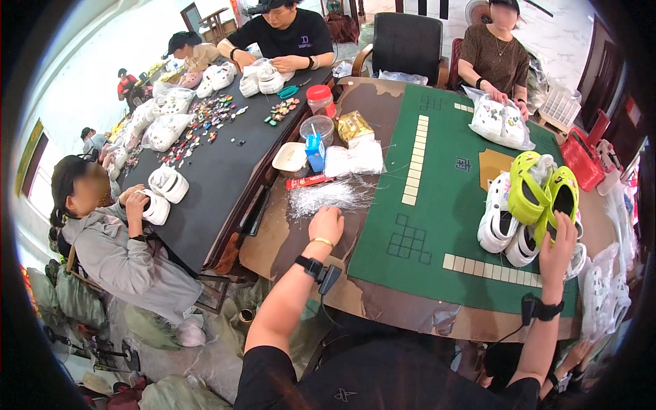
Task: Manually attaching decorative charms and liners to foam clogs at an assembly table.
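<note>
1. The left hand (pixel 326 225) is seen near the centre of the frame, its fingertips lowered to the near edge of a loose pile of white strands (pixel 326 197); whether any strand is pinched cannot be told, as the fingertips are partly hidden.
2. The right hand (pixel 560 240) is placed at the right of the frame, its fingers laid against the near lime-green clog (pixel 563 190); whether the shoe is firmly grasped cannot be told.
3. A second lime-green clog (pixel 525 179) is set just beside it, and both are supported by white clogs (pixel 495 222) stood on a green mat (pixel 471 219).
4. Above the strands, a white bundle (pixel 354 160), a blue carton (pixel 315 152) and a pale shallow tub (pixel 290 157) are grouped, with a red-lidded jar (pixel 319 100) placed farther up.
5. At the upper right, bagged white clogs (pixel 501 125) are handled by a co-worker (pixel 493 58).
6. At the upper left, a dark table (pixel 212 176) is strewn with small colourful pieces (pixel 205 123).
</note>
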`<state>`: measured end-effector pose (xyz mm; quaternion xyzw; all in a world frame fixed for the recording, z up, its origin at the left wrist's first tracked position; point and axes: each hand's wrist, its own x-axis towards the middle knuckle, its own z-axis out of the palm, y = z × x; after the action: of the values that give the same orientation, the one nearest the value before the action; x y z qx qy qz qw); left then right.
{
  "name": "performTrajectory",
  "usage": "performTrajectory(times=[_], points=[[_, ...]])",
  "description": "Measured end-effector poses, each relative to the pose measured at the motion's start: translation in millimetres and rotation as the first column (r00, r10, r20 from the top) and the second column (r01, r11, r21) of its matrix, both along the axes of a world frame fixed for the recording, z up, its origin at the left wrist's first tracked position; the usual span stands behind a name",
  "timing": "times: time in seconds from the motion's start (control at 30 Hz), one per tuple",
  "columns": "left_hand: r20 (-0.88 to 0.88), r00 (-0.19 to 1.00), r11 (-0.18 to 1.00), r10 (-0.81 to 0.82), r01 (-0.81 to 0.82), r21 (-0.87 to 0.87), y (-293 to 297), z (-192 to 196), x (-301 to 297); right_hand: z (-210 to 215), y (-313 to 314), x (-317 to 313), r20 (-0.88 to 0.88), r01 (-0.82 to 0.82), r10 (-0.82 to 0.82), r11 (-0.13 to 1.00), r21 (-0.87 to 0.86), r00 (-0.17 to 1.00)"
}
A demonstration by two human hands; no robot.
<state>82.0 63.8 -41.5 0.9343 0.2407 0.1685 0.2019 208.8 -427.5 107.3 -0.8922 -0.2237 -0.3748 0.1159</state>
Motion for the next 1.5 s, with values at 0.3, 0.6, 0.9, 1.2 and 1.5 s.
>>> performTrajectory(times=[0.3,0.6,0.9,1.2,1.5], points=[[-0.237,0.97,0.997,0.061,-0.068,-0.022,-2.6,-12.1,17.8,-51.4,41.6,-64.1,-0.29,-0.318,0.361,0.93,0.186,0.886],[-0.159,0.932,0.862,-0.327,0.224,-0.455,-58.4,25.0,-51.6,-91.4,117.8,-96.0,-0.4,-0.508,0.665,0.743,0.435,0.631],[0.062,0.696,0.557,-0.716,0.622,-0.551,-129.1,42.2,-68.7,-114.2,172.9,-131.2,-0.53,-0.589,0.754,0.645,0.487,0.387],[0.047,0.952,0.943,-0.304,0.307,-0.124,-79.7,15.5,-57.2,-120.5,143.3,-112.2,-0.554,-0.453,0.667,0.745,0.489,0.499],[-0.194,0.977,0.926,-0.094,0.014,-0.378,-59.0,-15.5,-43.0,-148.8,140.0,-103.6,-0.593,-0.318,0.624,0.776,0.544,0.508]])
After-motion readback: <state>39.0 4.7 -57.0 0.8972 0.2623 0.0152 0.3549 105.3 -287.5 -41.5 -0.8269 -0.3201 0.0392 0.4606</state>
